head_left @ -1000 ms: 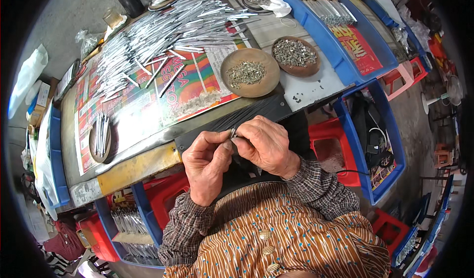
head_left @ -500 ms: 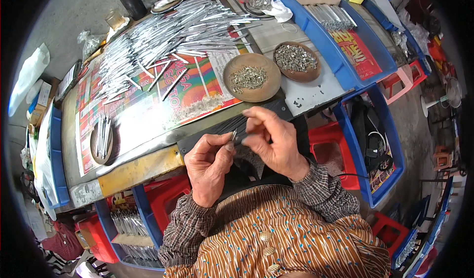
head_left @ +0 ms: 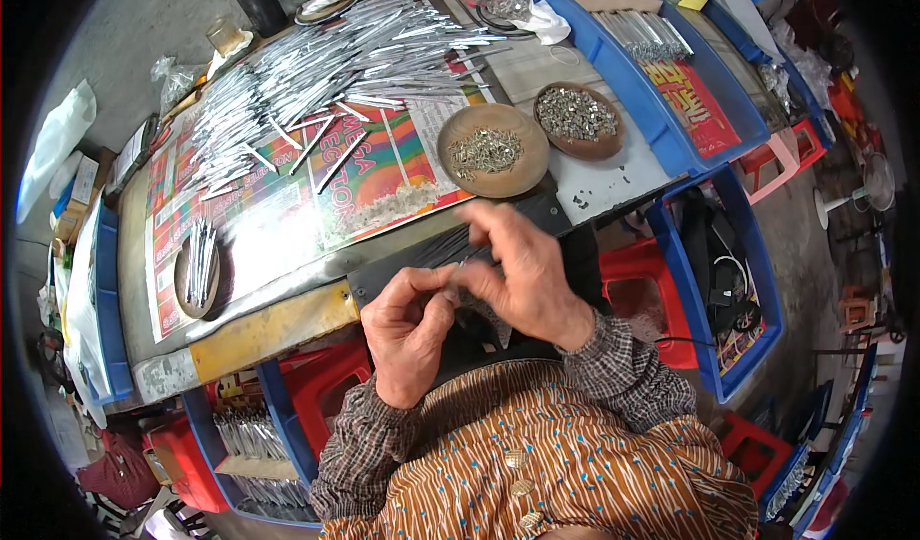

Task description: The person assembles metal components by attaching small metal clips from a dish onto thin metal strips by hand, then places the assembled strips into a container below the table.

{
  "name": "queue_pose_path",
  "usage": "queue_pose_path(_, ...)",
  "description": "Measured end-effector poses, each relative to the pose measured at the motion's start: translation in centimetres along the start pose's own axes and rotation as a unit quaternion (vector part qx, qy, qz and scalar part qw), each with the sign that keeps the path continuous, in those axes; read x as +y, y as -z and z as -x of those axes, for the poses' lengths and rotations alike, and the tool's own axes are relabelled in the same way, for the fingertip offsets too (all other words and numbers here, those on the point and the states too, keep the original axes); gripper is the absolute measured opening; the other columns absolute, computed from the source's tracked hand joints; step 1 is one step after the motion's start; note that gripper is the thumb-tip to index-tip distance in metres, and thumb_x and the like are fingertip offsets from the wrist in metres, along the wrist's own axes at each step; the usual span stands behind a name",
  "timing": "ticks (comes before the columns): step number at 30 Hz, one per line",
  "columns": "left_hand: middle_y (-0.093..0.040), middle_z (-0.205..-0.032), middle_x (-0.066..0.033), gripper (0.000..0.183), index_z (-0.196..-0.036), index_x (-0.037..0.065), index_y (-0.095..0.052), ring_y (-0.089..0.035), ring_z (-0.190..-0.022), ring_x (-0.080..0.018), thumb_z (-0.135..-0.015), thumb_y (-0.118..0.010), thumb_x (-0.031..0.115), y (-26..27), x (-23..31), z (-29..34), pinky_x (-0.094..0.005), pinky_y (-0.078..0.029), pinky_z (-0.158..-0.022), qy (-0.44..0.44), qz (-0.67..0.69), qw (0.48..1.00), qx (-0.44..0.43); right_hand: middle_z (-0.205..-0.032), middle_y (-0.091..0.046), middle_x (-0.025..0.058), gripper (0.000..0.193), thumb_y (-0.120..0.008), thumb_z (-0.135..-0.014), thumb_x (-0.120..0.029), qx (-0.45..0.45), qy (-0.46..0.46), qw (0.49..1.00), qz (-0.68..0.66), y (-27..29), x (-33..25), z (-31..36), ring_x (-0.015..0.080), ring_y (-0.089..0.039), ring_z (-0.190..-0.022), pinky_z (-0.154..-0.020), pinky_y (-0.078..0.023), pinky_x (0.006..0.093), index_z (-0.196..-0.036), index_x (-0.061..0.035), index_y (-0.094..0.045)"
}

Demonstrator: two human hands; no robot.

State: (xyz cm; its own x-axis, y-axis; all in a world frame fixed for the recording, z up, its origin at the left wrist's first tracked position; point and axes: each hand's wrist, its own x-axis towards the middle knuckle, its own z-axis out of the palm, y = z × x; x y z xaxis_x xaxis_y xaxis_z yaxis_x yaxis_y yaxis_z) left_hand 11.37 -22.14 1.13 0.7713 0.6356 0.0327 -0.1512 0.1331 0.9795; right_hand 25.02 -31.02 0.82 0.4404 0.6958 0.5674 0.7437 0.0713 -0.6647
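Note:
At the table's near edge, my left hand [head_left: 410, 324] pinches a small metal piece between thumb and forefinger; the fingertips now mostly cover it. My right hand [head_left: 532, 276] meets those fingertips with its curled fingers and thumb, its forefinger arched above. What the right fingers grip is hidden. Just beyond my hands is a round wooden bowl [head_left: 522, 178] with small brass-coloured metal parts [head_left: 487, 152]. Beside it, a darker brown bowl [head_left: 606, 147] holds small grey metal pieces [head_left: 575, 114].
A large heap of thin silvery metal rods [head_left: 316, 70] covers the far left of the table. Several more stand in a small oval dish [head_left: 213, 289] at the left. A blue tray [head_left: 661, 123] with bundled rods lies at the right, above red stools [head_left: 644, 281] and a blue crate [head_left: 685, 272].
My right hand has shifted slightly left, and its thumb now meets my left fingertips. The small metal piece that showed there before is mostly covered.

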Motion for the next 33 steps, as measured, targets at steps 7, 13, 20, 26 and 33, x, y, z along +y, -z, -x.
queue_pose_path(7, -0.059, -0.08, 0.0013, 0.017, -0.102, -0.003, -0.064, -0.045, -0.063, -0.0007, -0.087, -0.057, -0.005, 0.5, -0.3, 0.2, -0.0155, -0.036, -0.054, 0.03, 0.026, 0.999, 0.014, -0.094, -0.058, 0.0091, 0.05, -0.073, -0.08, -0.028, -0.014, 0.031, 0.999, -0.001, -0.1, -0.1, 0.4, 0.0205, -0.059, -0.078, -0.064, -0.049, 0.0311, -0.117, -0.0015, -0.053)
queue_pose_path(13, -0.059, -0.079, 0.0011, 0.016, -0.102, -0.003, -0.063, -0.045, -0.061, -0.0007, -0.087, -0.058, -0.004, 0.4, -0.1, 0.2, -0.0157, -0.035, -0.053, 0.024, 0.012, 1.0, 0.006, -0.083, -0.058, 0.0086, 0.038, -0.074, -0.076, -0.02, 0.046, -0.02, 0.999, -0.021, 0.5, 0.4, 0.1, 0.0276, -0.059, -0.073, -0.063, -0.05, 0.0358, -0.105, -0.0034, -0.056)
queue_pose_path(20, -0.058, -0.076, 0.0018, 0.015, -0.102, -0.003, -0.062, -0.044, -0.059, -0.0009, -0.088, -0.057, -0.004, 0.1, -0.4, 0.1, -0.0164, -0.034, -0.05, 0.012, 0.033, 0.999, 0.001, -0.076, -0.054, 0.008, 0.025, -0.074, -0.076, -0.017, 0.028, 0.046, 0.997, -0.05, -0.9, 0.3, 0.9, 0.027, -0.056, -0.07, -0.06, -0.047, 0.0369, -0.084, -0.0039, -0.053)
queue_pose_path(26, -0.057, -0.073, 0.0006, 0.008, -0.098, 0.0, -0.059, -0.043, -0.053, -0.0031, -0.09, -0.058, 0.001, -0.4, -0.7, 0.1, -0.0179, -0.031, -0.045, -0.017, 0.025, 0.999, 0.01, -0.073, -0.051, 0.0095, 0.016, -0.066, -0.081, -0.008, 0.066, 0.056, 0.996, -0.037, -2.0, 0.0, 1.4, 0.0277, -0.056, -0.067, -0.059, -0.047, 0.0368, -0.084, -0.0029, -0.051)
queue_pose_path(33, -0.057, -0.078, 0.0008, 0.014, -0.102, -0.002, -0.06, -0.045, -0.059, -0.0019, -0.089, -0.056, -0.004, -0.5, -0.5, 0.2, -0.017, -0.035, -0.05, -0.013, 0.052, 0.998, 0.025, -0.073, -0.051, 0.0088, 0.022, -0.069, -0.081, -0.015, 0.044, 0.056, 0.997, -0.042, -1.8, 0.3, 1.1, 0.0272, -0.057, -0.065, -0.057, -0.047, 0.0367, -0.085, -0.0031, -0.051)
